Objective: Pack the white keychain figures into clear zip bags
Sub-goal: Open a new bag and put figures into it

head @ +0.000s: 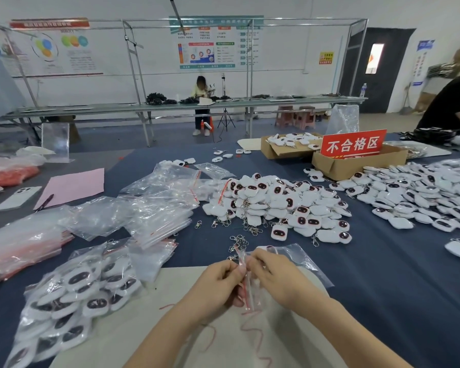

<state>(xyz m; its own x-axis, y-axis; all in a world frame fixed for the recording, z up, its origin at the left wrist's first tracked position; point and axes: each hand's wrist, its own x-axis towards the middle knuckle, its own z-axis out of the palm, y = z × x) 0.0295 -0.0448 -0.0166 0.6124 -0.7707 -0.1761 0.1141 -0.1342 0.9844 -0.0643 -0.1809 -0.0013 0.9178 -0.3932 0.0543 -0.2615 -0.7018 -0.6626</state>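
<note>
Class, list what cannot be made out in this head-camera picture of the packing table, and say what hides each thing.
Head view:
1. Whether the zip bag holds a figure: left hand and right hand, pinching its seal, cover it.
2. Wall posters: text too small, blurred.
3. Cardboard box contents: red sign stands in front.
4. Person at right: cut off by frame edge.

White figures (276, 200) with dark faces; navy tablecloth (383, 261); pink paper (72, 185); red sign (353, 144).
</note>
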